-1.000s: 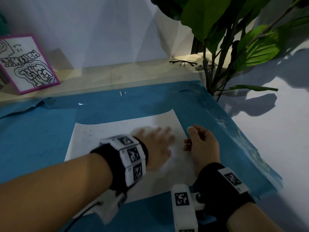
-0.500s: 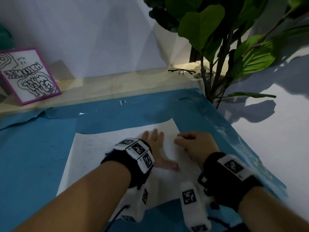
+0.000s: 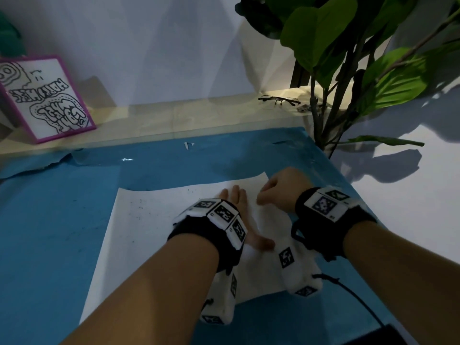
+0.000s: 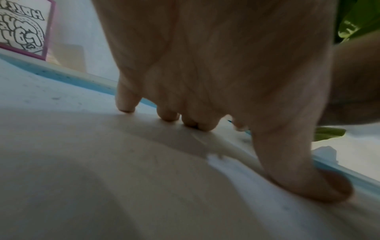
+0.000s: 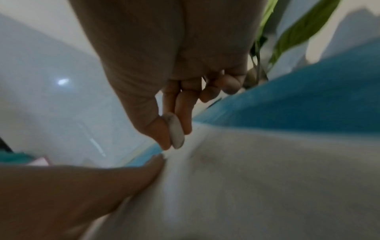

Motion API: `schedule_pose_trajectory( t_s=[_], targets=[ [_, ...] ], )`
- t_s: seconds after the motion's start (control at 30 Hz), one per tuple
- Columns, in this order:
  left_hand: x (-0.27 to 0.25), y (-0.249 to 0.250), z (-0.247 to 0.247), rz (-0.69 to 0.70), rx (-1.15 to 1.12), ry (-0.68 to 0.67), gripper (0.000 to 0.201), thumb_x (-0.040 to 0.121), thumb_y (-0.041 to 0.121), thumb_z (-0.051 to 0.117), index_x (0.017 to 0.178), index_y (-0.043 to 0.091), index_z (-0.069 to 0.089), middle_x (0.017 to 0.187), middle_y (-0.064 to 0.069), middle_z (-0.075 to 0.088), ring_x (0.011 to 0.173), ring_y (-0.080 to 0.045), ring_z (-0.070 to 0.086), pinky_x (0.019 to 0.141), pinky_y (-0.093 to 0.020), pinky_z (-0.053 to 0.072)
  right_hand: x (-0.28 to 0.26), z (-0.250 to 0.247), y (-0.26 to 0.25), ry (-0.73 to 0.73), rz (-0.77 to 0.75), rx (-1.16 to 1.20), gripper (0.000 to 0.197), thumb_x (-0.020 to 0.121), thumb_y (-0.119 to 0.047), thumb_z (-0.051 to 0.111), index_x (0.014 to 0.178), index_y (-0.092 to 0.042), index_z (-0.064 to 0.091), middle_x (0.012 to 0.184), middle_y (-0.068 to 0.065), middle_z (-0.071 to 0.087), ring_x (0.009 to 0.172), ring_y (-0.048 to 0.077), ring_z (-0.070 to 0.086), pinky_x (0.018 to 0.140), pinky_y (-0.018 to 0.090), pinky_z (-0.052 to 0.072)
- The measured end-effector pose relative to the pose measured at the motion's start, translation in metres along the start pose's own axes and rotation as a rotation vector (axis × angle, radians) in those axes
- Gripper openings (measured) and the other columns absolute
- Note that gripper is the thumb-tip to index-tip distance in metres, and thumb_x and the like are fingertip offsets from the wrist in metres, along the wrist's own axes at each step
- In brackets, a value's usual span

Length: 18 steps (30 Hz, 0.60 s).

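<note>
White paper (image 3: 154, 232) sits on the blue-covered tabletop (image 3: 49, 220), nearer its right edge. The left hand (image 3: 246, 212) lies flat on it, and the right hand (image 3: 281, 192) pinches a small grey lump (image 5: 174, 131). There's a plant (image 3: 323, 70) at the far right corner and a white wall (image 3: 149, 46) behind.

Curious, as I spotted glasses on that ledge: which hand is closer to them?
Right. The right hand, pinching a small grey piece, is at the paper's far right corner, nearest the glasses; the left hand presses flat on the paper, further back toward the person.
</note>
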<state>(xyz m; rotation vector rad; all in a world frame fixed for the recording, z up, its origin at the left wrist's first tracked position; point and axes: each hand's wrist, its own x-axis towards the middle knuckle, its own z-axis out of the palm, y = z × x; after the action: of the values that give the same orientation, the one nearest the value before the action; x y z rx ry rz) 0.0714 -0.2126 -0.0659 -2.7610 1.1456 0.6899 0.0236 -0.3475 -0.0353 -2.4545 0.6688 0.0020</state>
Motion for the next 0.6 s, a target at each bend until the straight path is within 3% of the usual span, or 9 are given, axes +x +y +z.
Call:
schedule_pose_trajectory(
  t_s=[0.13,0.23,0.33,0.43,0.53,0.6],
  targets=[
    [-0.005,0.001,0.001,-0.012,-0.045,0.013,0.131,0.066,0.082,0.053,0.149,0.011,-0.018,0.157,-0.005,-0.022,0.146,-0.025,-0.014,0.118,-0.047,-0.001,-0.005,0.000,0.008,-0.081,0.085,0.032,0.019,0.070,-0.024,0.077,0.081,-0.008,0.077,0.087,0.006,0.073,0.081,0.020,0.066,0.070,0.031,0.055],
    [-0.006,0.001,-0.001,-0.008,-0.075,-0.011,0.135,0.062,0.084,0.056,0.149,0.012,-0.020,0.157,-0.004,-0.023,0.146,-0.023,-0.016,0.118,-0.050,0.001,0.004,-0.021,0.015,-0.008,0.151,-0.184,0.021,0.066,-0.035,0.077,0.076,-0.016,0.076,0.087,0.004,0.072,0.081,0.025,0.066,0.075,0.038,0.057],
    [-0.001,0.001,0.000,-0.006,-0.071,-0.017,0.135,0.062,0.084,0.055,0.148,0.010,-0.020,0.157,-0.007,-0.022,0.146,-0.026,-0.015,0.118,-0.050,0.001,0.003,-0.020,0.002,0.030,0.071,-0.177,0.020,0.068,-0.035,0.076,0.076,-0.017,0.076,0.083,0.003,0.072,0.076,0.021,0.065,0.069,0.032,0.057],
    [-0.002,0.003,0.003,0.009,-0.005,0.031,0.130,0.068,0.081,0.052,0.148,0.006,-0.018,0.157,-0.012,-0.020,0.146,-0.029,-0.014,0.118,-0.047,-0.001,-0.008,0.001,-0.009,-0.082,0.019,-0.008,0.020,0.069,-0.023,0.078,0.079,-0.006,0.077,0.085,0.008,0.074,0.071,0.016,0.064,0.058,0.025,0.051],
    [-0.002,0.001,0.002,-0.004,-0.045,0.010,0.134,0.063,0.084,0.054,0.149,0.010,-0.018,0.157,-0.008,-0.021,0.146,-0.027,-0.014,0.118,-0.047,-0.001,-0.006,-0.002,0.000,-0.134,0.114,0.025,0.019,0.068,-0.020,0.079,0.079,-0.005,0.076,0.087,0.009,0.073,0.075,0.017,0.065,0.067,0.030,0.054],
    [-0.002,0.000,-0.001,-0.009,-0.074,-0.019,0.137,0.060,0.084,0.056,0.149,0.012,-0.019,0.157,-0.006,-0.022,0.146,-0.025,-0.015,0.118,-0.049,0.001,0.000,-0.017,0.008,-0.096,0.143,-0.130,0.020,0.068,-0.027,0.078,0.078,-0.010,0.076,0.086,0.007,0.073,0.080,0.023,0.066,0.069,0.030,0.054]
  ],
)
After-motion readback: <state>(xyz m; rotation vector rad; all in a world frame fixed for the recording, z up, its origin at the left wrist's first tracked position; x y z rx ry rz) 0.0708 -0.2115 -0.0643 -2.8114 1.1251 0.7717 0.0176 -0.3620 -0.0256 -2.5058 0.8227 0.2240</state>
